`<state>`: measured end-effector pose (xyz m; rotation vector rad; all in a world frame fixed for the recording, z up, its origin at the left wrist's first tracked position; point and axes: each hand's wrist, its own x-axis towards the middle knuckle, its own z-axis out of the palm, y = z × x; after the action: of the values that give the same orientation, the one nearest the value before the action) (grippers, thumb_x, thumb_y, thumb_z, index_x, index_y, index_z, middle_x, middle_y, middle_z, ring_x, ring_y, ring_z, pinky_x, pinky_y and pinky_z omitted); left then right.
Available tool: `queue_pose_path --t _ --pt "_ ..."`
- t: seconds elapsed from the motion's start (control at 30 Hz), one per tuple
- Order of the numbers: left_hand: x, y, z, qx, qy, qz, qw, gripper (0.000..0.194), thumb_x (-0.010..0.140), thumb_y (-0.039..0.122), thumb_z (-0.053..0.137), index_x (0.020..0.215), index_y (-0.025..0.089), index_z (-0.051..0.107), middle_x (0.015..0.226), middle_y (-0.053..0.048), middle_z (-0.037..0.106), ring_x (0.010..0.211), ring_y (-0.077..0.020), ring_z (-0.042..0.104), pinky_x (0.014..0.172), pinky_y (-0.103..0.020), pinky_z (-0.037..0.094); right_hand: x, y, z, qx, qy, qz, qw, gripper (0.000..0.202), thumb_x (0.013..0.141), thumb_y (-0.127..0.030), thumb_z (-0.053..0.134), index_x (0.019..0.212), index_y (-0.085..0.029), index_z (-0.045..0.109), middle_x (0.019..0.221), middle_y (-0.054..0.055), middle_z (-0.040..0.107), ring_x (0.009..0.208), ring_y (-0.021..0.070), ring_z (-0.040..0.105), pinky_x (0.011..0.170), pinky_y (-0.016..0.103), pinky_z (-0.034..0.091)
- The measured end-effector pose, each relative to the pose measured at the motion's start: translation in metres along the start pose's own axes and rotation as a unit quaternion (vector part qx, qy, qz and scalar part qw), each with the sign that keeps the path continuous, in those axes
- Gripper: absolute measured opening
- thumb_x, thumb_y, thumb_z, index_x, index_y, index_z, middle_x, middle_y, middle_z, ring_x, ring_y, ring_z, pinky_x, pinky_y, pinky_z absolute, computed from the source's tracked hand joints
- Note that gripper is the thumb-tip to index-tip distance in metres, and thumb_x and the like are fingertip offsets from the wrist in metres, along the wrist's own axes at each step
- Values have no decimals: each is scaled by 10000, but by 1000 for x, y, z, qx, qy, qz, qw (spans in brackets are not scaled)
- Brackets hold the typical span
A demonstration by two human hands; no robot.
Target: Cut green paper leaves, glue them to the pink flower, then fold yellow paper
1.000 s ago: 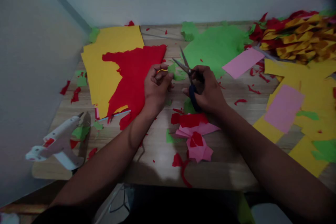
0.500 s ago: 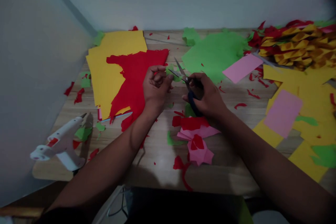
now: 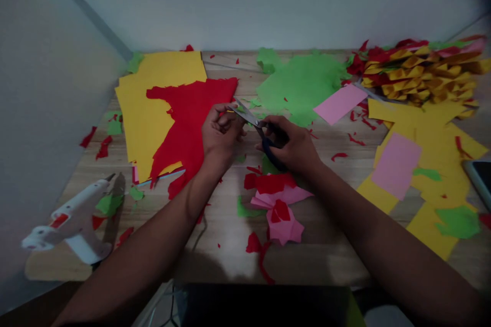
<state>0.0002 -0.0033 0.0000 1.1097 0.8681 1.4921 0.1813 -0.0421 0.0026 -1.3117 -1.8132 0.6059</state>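
Observation:
My right hand (image 3: 293,144) grips a pair of scissors (image 3: 258,123) by the dark handles, the blades pointing up and left and slightly apart. Between the fingertips of my left hand (image 3: 223,130) is a small piece of green paper (image 3: 241,109), partly hidden by the blades and fingers. The blades lie across this piece, close to the left fingertips. Beneath my left hand spreads a torn red paper sheet (image 3: 187,112). Below the scissors sit a pink folded paper shape (image 3: 284,232) and red scraps (image 3: 270,183) on the table.
A white glue gun (image 3: 76,219) stands at the left front of the table. Yellow sheets (image 3: 153,69) lie at the back left, green paper (image 3: 303,82) at the back. A heap of folded yellow strips (image 3: 422,76) and pink cards (image 3: 397,166) are on the right. A dark device (image 3: 479,179) shows at the right edge.
The view has turned slightly right, so things appear shifted left. The scissor blades have closed somewhat and moved over the green piece near my left fingertips.

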Motion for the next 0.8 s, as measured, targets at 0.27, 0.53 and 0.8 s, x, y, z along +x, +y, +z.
queue_pose_path --t 0.27,0.53,0.8 --pt "0 5 1 8 3 -11 1000 449 696 396 870 949 227 540 632 103 604 446 -63 571 428 -160 448 0 -4 -1 -7 -2 15 1000 491 747 -388 807 1187 -226 661 896 3 729 763 180 680 718 283 514" --pt "-1 5 1 19 7 -16 1000 473 681 433 881 987 229 583 639 94 604 456 -58 563 442 -156 452 2 -5 -1 -11 21 33 999 430 748 -425 789 1117 -226 697 798 -11 720 683 169 656 673 272 502" --pt "2 1 -1 28 17 -18 999 445 700 420 867 981 221 585 722 61 677 469 -52 561 453 -152 435 1 -5 -1 68 27 54 996 483 801 -464 736 1189 -254 540 867 -7 639 737 175 622 694 302 503"
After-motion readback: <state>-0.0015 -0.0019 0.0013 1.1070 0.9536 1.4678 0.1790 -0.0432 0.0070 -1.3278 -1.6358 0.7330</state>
